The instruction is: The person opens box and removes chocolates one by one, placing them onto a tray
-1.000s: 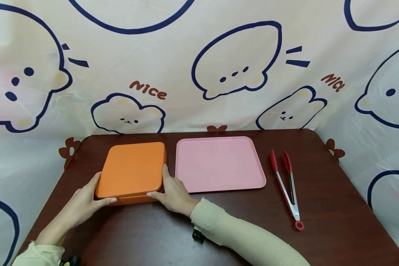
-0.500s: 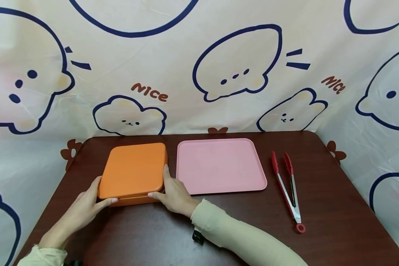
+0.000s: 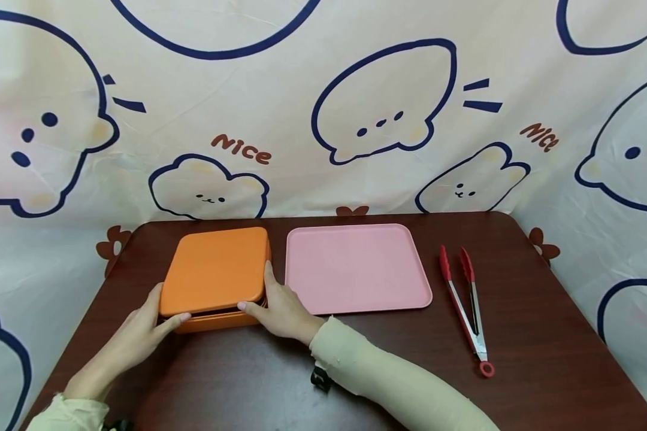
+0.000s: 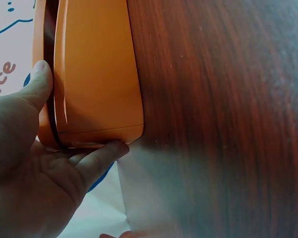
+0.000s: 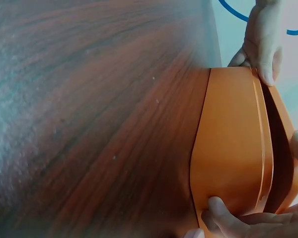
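Note:
An orange lidded box [image 3: 218,322] sits at the left of the table, its lid [image 3: 218,269] raised along the near side. A dark gap shows between lid and base, wider toward the right end in the right wrist view. My left hand [image 3: 140,332] grips the near left corner, thumb at the lid's edge and a finger against the base's side [image 4: 97,64]. At the near right corner my right hand [image 3: 286,308] holds the lid, its thumb on the front edge and fingers along the right side. The box's contents are hidden.
A pink rectangular tray [image 3: 358,269] lies just right of the box. Farther right are red-tipped metal tongs [image 3: 469,311], spread apart, on the dark brown table [image 3: 388,359]. A white cartoon-printed cloth [image 3: 366,185] surrounds the table's back and sides.
The lid's near edge has risen from the base, opening a dark gap along the front. Both thumbs have moved up slightly with it. Tray and tongs stay put.

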Available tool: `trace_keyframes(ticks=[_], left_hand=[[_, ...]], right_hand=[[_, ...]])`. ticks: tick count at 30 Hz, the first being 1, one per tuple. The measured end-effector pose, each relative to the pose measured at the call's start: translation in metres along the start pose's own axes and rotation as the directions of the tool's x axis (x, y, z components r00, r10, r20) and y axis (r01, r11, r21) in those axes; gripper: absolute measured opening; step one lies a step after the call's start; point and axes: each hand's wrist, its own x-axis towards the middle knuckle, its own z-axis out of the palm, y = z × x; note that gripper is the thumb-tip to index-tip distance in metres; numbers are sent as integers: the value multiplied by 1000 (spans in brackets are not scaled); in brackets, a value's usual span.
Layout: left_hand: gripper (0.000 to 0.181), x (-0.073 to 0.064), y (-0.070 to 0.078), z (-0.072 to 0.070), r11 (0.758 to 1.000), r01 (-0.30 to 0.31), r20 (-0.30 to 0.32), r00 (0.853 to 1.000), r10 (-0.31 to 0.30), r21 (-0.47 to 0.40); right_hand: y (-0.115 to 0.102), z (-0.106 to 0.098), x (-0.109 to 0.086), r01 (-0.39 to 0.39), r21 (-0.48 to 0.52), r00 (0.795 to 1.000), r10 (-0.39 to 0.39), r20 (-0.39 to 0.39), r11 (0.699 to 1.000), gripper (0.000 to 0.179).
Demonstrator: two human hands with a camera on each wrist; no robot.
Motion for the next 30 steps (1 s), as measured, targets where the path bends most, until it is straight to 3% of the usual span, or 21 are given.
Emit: trace_keyframes(ticks=[12,17,21,25,27,30], left_hand=[[93,4,2,-2,996,-17,-25,1000,15,-85],[88,10,3,-4,993,-70,-75,995,63,-99],[81,13,4,-5,987,-139,-136,983,127,-82],[79,12,6,-4,982,-175,-158,974,161,-76],[80,10,7,-3,980,-185,-171,971,170,-77],[84,8,8,-3,978,-193,-192,966,174,-85]], right_hand=[[-1,-5,6,-11,46,1000,11,12,999,97],[0,-8,9,-18,81,1000,18,6,997,97],[-3,-15,10,-20,87,999,22,-28,996,97],[-7,-21,8,-5,94,997,12,-72,996,98],[-7,-23,7,25,119,994,-12,-106,993,91],[-9,-27,5,85,233,983,-43,-180,969,73]])
